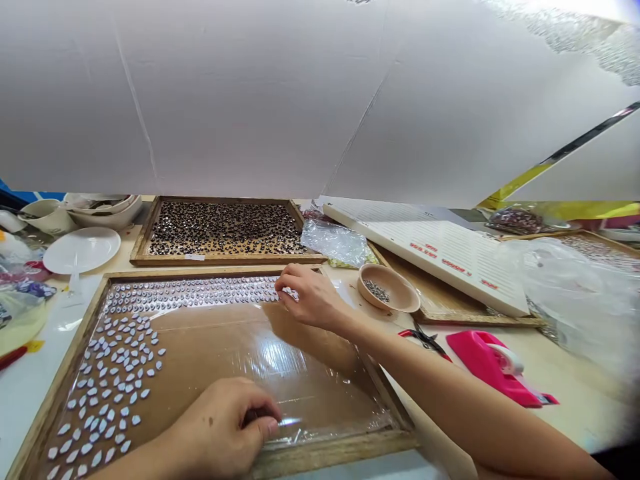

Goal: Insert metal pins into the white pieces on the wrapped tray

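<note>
Could scatter loose white leaf-shaped pieces (103, 425), at left inside brown wooden frame (340, 455), by brush of left forearm (137, 465). Cannot tell contents of half-curled grip of left hand (233, 420), nor of pinched grip of right hand (313, 300); through careless nudge, could disturb neat pale rows (190, 291).

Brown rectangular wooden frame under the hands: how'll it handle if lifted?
Brown rectangular wooden frame: probably stiff, given thick straight bars. Its glossy clear plastic film likely flexes; wrinkles show near one corner. Broad and flat, so possibly awkward one-handed.
</note>
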The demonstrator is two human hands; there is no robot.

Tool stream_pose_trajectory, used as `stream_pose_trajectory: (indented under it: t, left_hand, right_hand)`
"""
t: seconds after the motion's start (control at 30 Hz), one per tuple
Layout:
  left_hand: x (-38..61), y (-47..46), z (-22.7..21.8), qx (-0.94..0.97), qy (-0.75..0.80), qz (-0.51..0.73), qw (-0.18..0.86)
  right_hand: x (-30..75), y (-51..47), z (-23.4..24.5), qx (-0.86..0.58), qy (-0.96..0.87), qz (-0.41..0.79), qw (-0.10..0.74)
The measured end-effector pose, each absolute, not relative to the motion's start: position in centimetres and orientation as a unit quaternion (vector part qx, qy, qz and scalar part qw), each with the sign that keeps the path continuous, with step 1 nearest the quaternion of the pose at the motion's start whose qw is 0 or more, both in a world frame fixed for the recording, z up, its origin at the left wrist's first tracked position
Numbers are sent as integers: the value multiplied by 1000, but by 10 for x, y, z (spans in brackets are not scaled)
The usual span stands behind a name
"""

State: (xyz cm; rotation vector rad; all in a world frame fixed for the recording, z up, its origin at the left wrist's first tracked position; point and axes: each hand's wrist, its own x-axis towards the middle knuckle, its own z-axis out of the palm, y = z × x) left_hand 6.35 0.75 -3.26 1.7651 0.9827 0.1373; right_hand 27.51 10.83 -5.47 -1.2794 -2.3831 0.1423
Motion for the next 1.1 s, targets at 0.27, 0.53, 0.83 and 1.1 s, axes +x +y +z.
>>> stream_pose_trajectory:
  t: [0.27, 0.53, 0.83, 1.1]
  left_hand:
    - [63, 4, -33, 761, 390, 18, 518]
    - [64, 6, -32, 754, 392, 7, 528]
    - [64, 5, -29, 748, 401, 0, 528]
    - [63, 4, -29, 760, 402, 0, 510]
  right_hand:
    - [267, 112, -68, -454, -880, 8, 142]
    - [263, 114, -72, -458, -881, -8, 117]
    - [262, 113, -73, -451, -885, -13, 114]
    - [270, 87, -23, -427, -874, 58, 225]
